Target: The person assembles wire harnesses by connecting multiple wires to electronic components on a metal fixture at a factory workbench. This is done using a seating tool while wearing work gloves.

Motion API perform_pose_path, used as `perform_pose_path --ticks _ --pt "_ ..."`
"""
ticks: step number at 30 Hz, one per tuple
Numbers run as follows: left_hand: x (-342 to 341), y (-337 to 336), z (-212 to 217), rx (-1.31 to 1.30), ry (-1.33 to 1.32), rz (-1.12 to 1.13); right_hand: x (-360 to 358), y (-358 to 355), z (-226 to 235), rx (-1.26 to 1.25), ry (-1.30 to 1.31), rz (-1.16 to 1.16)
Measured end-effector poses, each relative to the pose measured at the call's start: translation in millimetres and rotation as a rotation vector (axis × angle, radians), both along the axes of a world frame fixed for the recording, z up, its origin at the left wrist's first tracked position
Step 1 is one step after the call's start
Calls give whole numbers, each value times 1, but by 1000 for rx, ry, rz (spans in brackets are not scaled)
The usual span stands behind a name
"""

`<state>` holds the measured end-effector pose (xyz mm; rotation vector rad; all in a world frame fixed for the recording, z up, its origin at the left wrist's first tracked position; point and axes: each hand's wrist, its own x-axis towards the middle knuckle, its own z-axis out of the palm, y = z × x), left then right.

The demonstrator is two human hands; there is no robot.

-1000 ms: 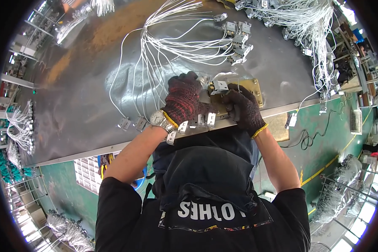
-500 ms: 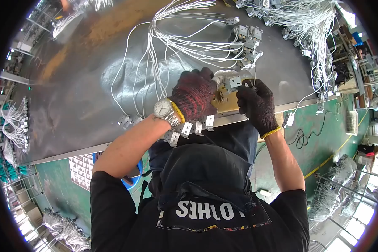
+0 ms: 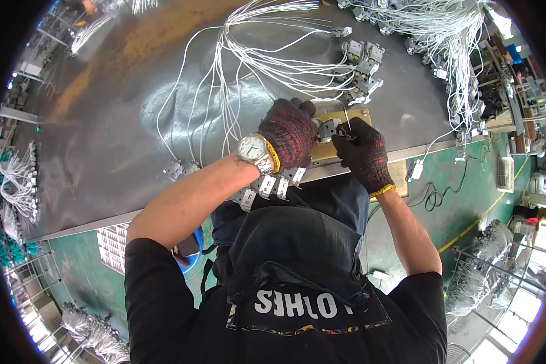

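Both my hands wear dark red-and-black knit gloves over a brass-coloured plate [image 3: 326, 153] at the bench's near edge. A small boxy metal connector [image 3: 328, 130] sits over the plate, between the hands. My left hand [image 3: 287, 134] is curled closed against the connector's left side; what its fingertips grip is hidden. On the right side, my right hand [image 3: 364, 151] has its fingers pinched around a thin, light-coloured rod or wire [image 3: 347, 115] that sticks up past the fingers. Several metal connectors [image 3: 266, 185] hang along the bench edge below my left wrist.
A bundle of white wires [image 3: 224, 42] spreads across the metal bench [image 3: 103, 151], ending in a cluster of connectors [image 3: 364, 67]. Another large wire bundle [image 3: 455, 36] hangs at the far right. Below stand a white grid tray [image 3: 111, 246] and a blue tub [image 3: 195, 258].
The connector between my hands has shifted left and toward me, and is tilted more. My right hand has come slightly left and nearer. The view has moved a little.
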<state>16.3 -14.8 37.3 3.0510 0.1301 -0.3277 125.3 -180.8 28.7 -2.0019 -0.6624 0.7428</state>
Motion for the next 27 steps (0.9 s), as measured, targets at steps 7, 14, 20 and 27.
perform_pose_path --ticks 7,14,20,27 --pt "-8 -7 -10 -28 -94 -20 13 2 -6 27 -184 104" --pt "-15 -10 -28 -173 -138 119 5 0 -9 64 -705 340" --pt "9 4 -63 -795 -359 461 -9 -7 -10 136 -758 458" --pt "16 -4 -65 -171 -486 49 -5 -10 -3 168 -433 395"
